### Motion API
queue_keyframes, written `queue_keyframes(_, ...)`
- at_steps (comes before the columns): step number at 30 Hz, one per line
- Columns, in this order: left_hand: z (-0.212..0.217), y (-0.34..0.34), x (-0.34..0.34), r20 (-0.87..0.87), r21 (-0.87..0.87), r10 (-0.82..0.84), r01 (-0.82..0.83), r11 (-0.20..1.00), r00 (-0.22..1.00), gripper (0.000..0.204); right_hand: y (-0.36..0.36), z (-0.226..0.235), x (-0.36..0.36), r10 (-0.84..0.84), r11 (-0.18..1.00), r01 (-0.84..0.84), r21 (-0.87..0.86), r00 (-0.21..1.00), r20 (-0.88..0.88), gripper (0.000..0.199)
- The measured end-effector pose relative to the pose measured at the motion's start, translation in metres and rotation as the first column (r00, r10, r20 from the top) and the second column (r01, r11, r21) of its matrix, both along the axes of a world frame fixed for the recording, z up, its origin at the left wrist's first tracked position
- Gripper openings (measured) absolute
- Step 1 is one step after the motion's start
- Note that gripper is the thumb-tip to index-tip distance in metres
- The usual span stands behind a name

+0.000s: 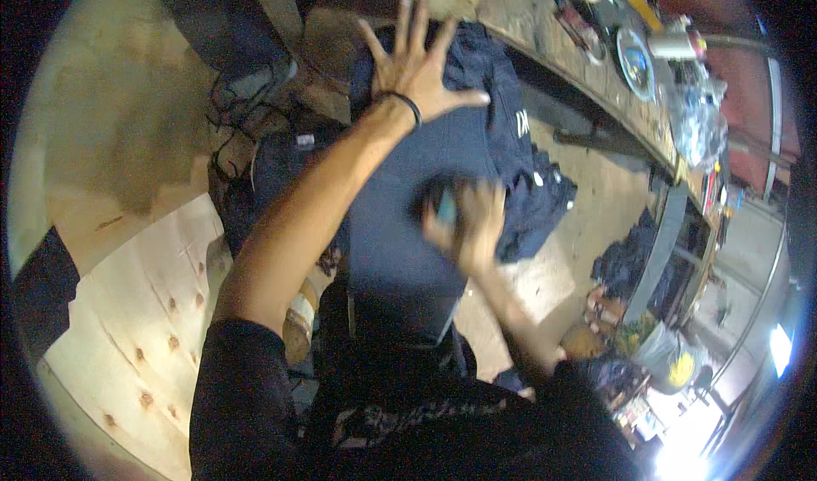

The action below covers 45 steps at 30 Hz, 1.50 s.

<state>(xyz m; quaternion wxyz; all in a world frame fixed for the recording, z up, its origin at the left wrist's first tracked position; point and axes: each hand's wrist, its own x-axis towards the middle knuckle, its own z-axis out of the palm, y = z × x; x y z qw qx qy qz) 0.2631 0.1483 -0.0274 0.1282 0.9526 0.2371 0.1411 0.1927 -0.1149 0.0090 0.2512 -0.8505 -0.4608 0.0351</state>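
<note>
A dark navy garment [387, 200] lies stretched out in front of me, its middle part smooth over a flat support. Near its far end my left hand [414, 71] rests on the cloth, fingers spread wide and holding nothing; a black band circles that wrist. Over the right side of the smooth part, my right hand [478, 224] is curled and blurred by motion. It grips a small dark and teal object [444, 207], whose kind I cannot make out. Loose folds of the garment, with white lettering, hang to the right.
A long wooden bench [579, 60] runs along the far right, with a light blue dish [634, 62], tape rolls and a clear plastic bag [699, 132] on it. Plywood sheets [136, 336] lie at the left. Dark cloth [634, 255] is heaped under the bench.
</note>
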Motion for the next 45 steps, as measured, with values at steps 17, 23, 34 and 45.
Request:
queue_keyframes(17,-0.011,0.005,0.023,0.108,-0.090,-0.295,0.305,0.948,0.949,0.123,0.013,0.009,-0.062,-0.003,0.976,-0.018,-0.218,0.996,-0.095,0.058)
queue_keyframes(23,-0.004,0.005,0.022,0.212,-0.064,-0.307,0.326,0.943,0.928,0.116,0.042,0.005,-0.066,0.002,0.974,-0.010,-0.228,0.999,-0.033,0.054)
queue_keyframes(34,-0.006,0.007,0.021,0.161,-0.093,-0.252,0.269,0.959,0.954,0.121,0.065,-0.001,-0.078,0.176,0.975,-0.185,-0.120,0.981,-0.084,0.055)
queue_keyframes(45,-0.016,0.042,0.013,0.167,-0.013,-0.413,0.421,0.907,0.895,0.127,0.111,0.001,0.050,0.206,0.974,-0.198,0.110,0.977,-0.060,0.059)
